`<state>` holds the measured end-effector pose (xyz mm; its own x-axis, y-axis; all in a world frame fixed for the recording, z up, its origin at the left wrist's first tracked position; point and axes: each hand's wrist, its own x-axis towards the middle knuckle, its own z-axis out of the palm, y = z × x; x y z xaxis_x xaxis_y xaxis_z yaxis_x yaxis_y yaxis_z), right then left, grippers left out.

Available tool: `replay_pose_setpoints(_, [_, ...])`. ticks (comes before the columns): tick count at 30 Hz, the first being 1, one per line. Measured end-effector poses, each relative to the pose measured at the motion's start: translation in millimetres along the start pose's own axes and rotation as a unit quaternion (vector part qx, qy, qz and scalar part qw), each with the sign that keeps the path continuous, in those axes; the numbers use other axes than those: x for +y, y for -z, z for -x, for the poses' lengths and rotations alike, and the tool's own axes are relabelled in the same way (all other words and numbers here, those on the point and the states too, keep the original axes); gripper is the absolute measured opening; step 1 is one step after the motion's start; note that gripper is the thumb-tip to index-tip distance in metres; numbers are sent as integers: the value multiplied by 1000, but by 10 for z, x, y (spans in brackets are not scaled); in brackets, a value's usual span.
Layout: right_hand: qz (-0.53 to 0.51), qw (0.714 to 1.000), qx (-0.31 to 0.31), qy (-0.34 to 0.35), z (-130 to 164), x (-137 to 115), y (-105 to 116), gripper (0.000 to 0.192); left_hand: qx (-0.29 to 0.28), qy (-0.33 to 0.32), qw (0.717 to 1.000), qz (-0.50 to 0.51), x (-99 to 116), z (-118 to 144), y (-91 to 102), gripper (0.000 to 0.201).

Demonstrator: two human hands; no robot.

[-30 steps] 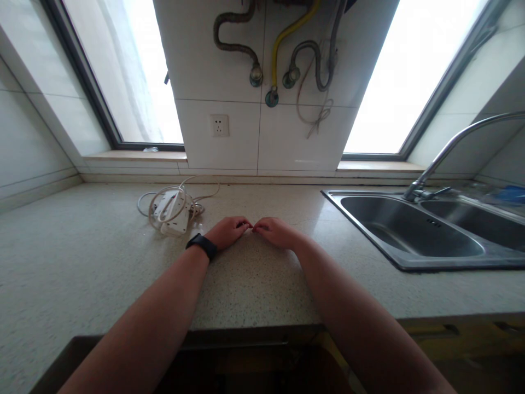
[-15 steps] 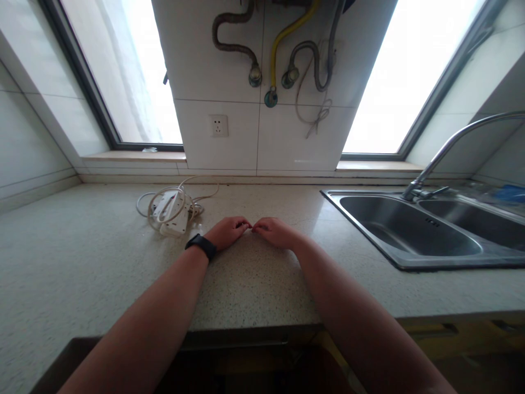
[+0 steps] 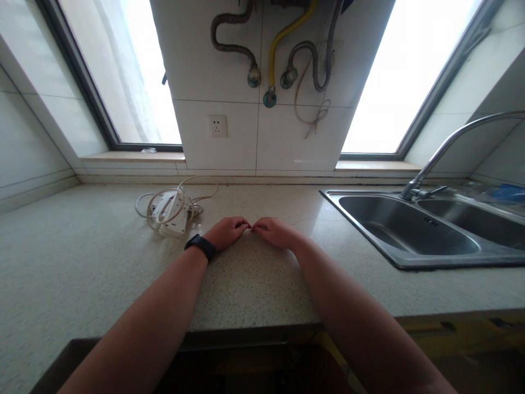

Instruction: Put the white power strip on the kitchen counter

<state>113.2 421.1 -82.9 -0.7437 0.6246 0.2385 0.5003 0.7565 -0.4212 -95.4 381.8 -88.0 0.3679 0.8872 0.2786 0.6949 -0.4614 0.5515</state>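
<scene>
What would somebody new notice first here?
Probably the left hand, with a black wristband, and the right hand, close together on the speckled countertop. Then the yellow hose on the tiled wall above, the cord-wrapped power strip left of the hands, and the double sink at right.

Your L hand [image 3: 225, 233] and R hand [image 3: 274, 232] are close tog. at ctrtop [image 3: 254, 290], pwr strip [image 3: 177, 220] near L, dbl sink [image 3: 443, 261] to R.

No text, label, brand, number or sign can be read. The small dark marks on the white power strip [image 3: 177, 208] at left and inside the stainless-steel sink basin [image 3: 394, 230] at right are too tiny to tell whether any is lettering.
</scene>
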Motion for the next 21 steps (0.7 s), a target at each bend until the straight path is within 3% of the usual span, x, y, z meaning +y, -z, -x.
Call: replay_pose_setpoints(21, [5, 1000, 8, 3, -9, 47, -24, 25, 0, 1, 1000, 0, -7, -6, -6, 32])
